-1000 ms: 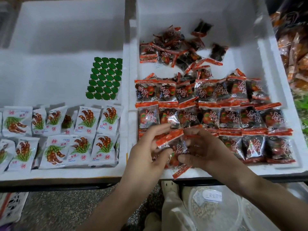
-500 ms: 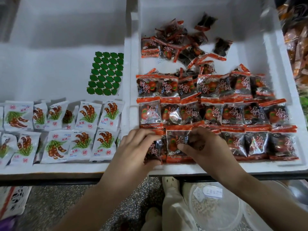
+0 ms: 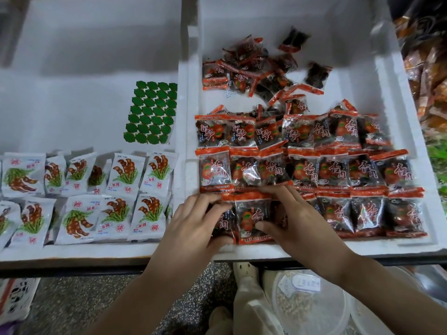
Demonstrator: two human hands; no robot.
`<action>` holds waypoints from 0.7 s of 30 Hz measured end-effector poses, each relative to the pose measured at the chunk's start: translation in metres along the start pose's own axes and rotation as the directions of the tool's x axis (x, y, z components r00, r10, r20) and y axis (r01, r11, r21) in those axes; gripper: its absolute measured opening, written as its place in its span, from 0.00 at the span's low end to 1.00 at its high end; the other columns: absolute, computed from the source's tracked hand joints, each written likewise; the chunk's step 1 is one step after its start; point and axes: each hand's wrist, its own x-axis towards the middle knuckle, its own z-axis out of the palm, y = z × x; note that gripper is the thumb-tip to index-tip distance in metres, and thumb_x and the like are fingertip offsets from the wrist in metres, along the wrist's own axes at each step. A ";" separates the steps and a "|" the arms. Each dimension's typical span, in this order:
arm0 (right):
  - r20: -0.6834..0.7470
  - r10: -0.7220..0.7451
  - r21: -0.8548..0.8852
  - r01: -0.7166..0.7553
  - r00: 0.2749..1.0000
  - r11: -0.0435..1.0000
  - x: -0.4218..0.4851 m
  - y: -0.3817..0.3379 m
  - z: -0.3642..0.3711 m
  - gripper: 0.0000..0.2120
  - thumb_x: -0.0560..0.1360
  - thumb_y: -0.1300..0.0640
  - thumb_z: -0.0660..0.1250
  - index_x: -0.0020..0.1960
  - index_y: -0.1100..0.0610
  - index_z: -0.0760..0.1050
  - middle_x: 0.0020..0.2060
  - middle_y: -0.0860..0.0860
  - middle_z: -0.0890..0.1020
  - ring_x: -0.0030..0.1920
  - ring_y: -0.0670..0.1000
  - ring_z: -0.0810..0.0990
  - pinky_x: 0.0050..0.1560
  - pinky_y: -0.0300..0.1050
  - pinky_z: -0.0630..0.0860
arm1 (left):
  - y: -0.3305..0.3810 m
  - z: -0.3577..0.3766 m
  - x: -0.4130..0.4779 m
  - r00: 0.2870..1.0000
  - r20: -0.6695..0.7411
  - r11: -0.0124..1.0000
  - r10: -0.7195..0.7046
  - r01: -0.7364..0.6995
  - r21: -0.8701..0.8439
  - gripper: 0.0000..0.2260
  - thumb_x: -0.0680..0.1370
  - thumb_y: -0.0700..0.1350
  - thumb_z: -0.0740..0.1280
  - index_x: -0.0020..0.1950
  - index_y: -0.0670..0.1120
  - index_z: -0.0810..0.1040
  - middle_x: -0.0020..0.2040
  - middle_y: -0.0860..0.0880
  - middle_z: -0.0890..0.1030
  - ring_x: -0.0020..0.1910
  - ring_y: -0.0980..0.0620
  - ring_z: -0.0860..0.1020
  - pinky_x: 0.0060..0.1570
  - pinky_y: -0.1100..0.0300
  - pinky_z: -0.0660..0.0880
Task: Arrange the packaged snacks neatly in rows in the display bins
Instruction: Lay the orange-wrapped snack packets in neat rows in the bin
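While white packets (image 3: 125, 175) sit in two rows left of the right bin (image 3: 350, 68), I see my left hand (image 3: 193, 223) curled round the corner packet (image 3: 223, 223) at that bin's front-left. My right hand (image 3: 300, 221) pinches the next packet (image 3: 249, 213). Filled rows (image 3: 338, 172) run rightward, with a loose heap (image 3: 249, 68) at the bin's back.

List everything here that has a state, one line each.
Left hand, gripping the corner packet.
Right hand, pinching the next packet.
Red rows, lined up flat.
Back pile, jumbled.
White packets, in two rows.
Green sheet, lying flat.
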 end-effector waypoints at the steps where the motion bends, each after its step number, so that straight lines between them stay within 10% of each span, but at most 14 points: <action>1: 0.009 -0.002 -0.002 0.002 1.000 1.000 0.000 0.000 -0.001 0.28 0.73 0.49 0.69 0.69 0.45 0.62 0.59 0.40 0.68 0.50 0.47 0.77 0.49 0.46 0.76 | 0.000 -0.001 0.000 1.000 0.007 1.000 0.003 -0.003 0.011 0.21 0.75 0.62 0.55 0.63 0.53 0.69 0.60 0.55 0.72 0.61 0.56 0.66 0.57 0.58 0.66; 13: -0.072 -0.063 -0.065 0.059 0.995 0.996 0.014 0.006 -0.039 0.21 0.74 0.45 0.63 0.65 0.48 0.67 0.52 0.34 0.67 0.39 0.42 0.78 0.42 0.34 0.75 | 0.005 -0.034 0.058 0.996 -0.073 0.998 0.049 -0.045 0.051 0.18 0.78 0.58 0.54 0.64 0.52 0.70 0.59 0.54 0.72 0.60 0.58 0.66 0.60 0.60 0.63; 21: -0.201 -0.051 -0.058 0.040 0.978 0.998 0.142 0.039 -0.097 0.11 0.77 0.60 0.66 0.59 0.54 0.76 0.51 0.48 0.80 0.49 0.46 0.79 0.51 0.34 0.73 | -0.011 -0.046 0.190 0.996 -0.030 0.959 -0.084 0.073 -0.274 0.15 0.79 0.49 0.62 0.66 0.49 0.72 0.66 0.52 0.69 0.65 0.53 0.68 0.65 0.61 0.62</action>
